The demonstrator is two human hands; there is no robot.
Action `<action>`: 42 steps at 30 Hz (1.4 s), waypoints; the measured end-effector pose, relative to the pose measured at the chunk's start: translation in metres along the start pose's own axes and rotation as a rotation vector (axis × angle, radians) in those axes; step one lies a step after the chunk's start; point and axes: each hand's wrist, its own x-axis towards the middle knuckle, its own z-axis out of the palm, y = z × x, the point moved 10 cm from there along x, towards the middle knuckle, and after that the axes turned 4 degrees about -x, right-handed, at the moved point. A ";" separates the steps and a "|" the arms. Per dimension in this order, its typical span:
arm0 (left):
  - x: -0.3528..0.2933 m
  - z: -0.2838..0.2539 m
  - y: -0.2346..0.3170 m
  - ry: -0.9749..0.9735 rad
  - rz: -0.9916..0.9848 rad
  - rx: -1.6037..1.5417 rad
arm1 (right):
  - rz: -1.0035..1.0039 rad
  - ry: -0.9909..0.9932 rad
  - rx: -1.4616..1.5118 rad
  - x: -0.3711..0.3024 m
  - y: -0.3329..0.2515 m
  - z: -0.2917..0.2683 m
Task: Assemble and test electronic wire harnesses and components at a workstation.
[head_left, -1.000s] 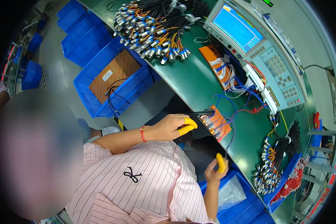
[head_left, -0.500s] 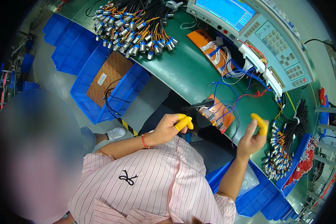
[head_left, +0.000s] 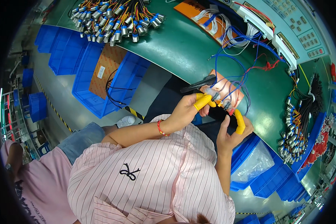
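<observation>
At the bench edge is a copper-coloured plate (head_left: 220, 83) with small grey and clear connectors (head_left: 226, 105) and a red piece (head_left: 231, 111) along its near edge. Yellow finger covers sit on my left hand (head_left: 198, 105), whose fingers are pinched together by the connectors; whatever lies between them is hidden. My right hand (head_left: 233, 128), also with a yellow-covered finger, has thumb and forefinger apart just below the red piece. Blue wires (head_left: 231, 59) loop over the plate. A black flat object (head_left: 198, 84) lies by the plate's left side.
Metal-ended cables (head_left: 117, 22) are heaped at the far left, with another bundle (head_left: 293, 130) at right. A tester (head_left: 300, 28) stands behind an orange board (head_left: 192, 11) with white wires. Blue bins (head_left: 86, 87) line the bench. Another person (head_left: 44, 175) is at left.
Both hands have moved in to the near edge of the copper-coloured plate, my right hand coming down and leftward. The view has shifted, and the person at left shows more.
</observation>
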 end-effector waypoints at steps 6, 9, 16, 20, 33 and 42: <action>0.001 -0.001 -0.003 0.042 -0.002 0.035 | 0.017 -0.006 0.007 -0.001 0.009 0.004; 0.000 0.001 0.000 0.055 -0.001 0.052 | 0.045 -0.015 0.028 -0.003 0.013 0.005; -0.002 -0.001 -0.001 0.071 0.016 0.067 | 0.033 -0.024 0.020 -0.003 0.012 0.008; -0.008 -0.001 -0.011 0.069 0.007 0.074 | 0.083 -0.003 0.078 -0.002 0.011 0.006; -0.005 0.011 -0.027 0.024 -0.027 0.013 | 0.139 0.021 0.175 -0.006 0.016 0.007; -0.003 0.013 -0.028 0.027 -0.040 0.029 | 0.159 0.034 0.211 -0.007 0.019 0.007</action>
